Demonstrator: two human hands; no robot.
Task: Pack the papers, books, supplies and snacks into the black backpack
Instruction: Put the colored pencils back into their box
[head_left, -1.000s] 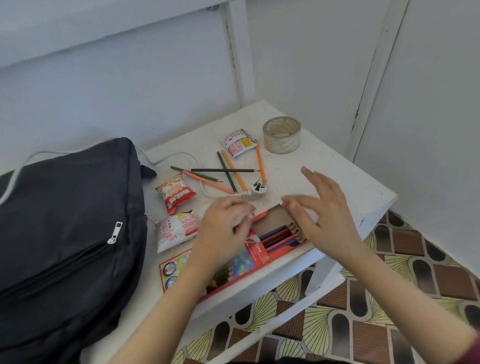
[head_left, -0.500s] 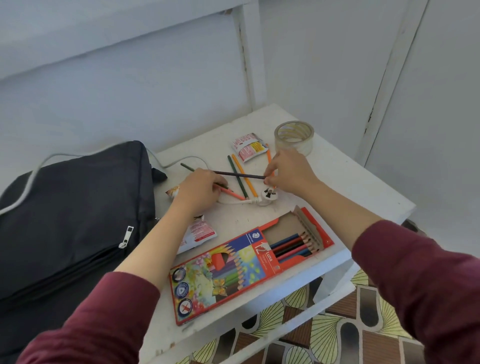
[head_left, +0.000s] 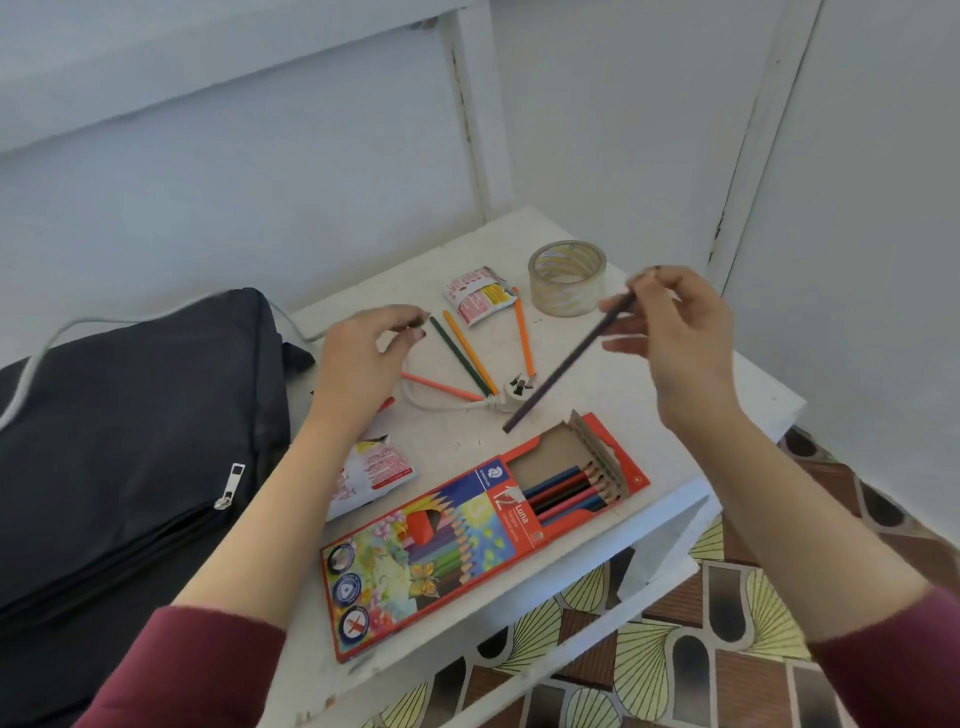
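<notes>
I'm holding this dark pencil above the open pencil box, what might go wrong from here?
The right hand pinches the dark pencil only near its top end; such a light grip may let it slip and fall.
The pencil box lies near the front edge of the table, so pushing pencils in might nudge it off.
The loose pencils rest against the white cable; tugging it could scatter them.

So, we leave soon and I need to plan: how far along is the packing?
Early. Nothing visibly packed: the black backpack lies with its visible zip closed. Some pencils sit in the open pencil box. In hand: the right hand pinches a dark pencil above the table; the left hand is beside the green pencil. Left: loose pencils, snack packets, tape roll, then the box itself.
</notes>
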